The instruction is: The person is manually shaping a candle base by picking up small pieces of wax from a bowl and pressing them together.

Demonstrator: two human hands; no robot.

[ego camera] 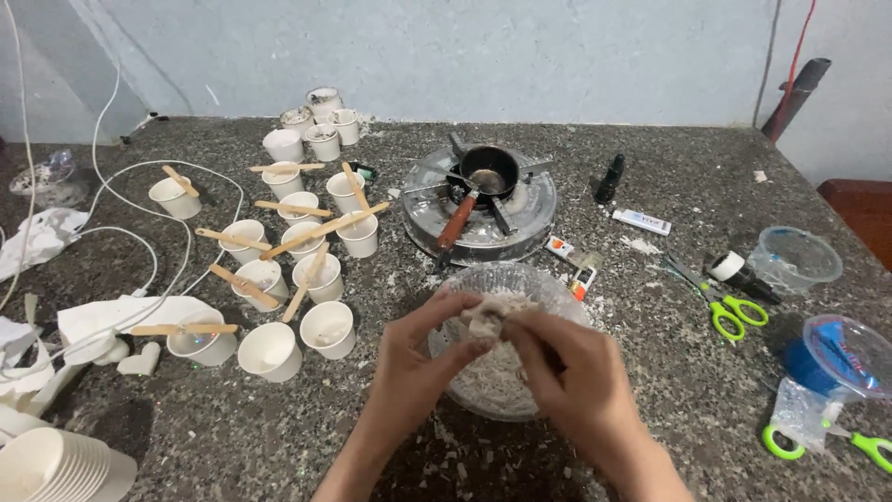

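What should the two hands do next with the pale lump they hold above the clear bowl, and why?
Probably keep crumbling the pale lump so the bits drop into the clear bowl. Both the left hand and the right hand pinch it directly over the bowl, which already holds similar pale shreds, and flakes lie scattered on the table.

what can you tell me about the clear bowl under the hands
The bowl is clear, thin and crinkly, likely plastic, with a round rim. It sits upright on the speckled counter, just in front of the small stove. It holds a heap of pale whitish flakes, with similar bits scattered around it. The left hand and right hand meet over it, pinching a pale lump above the flakes and hiding much of the bowl.
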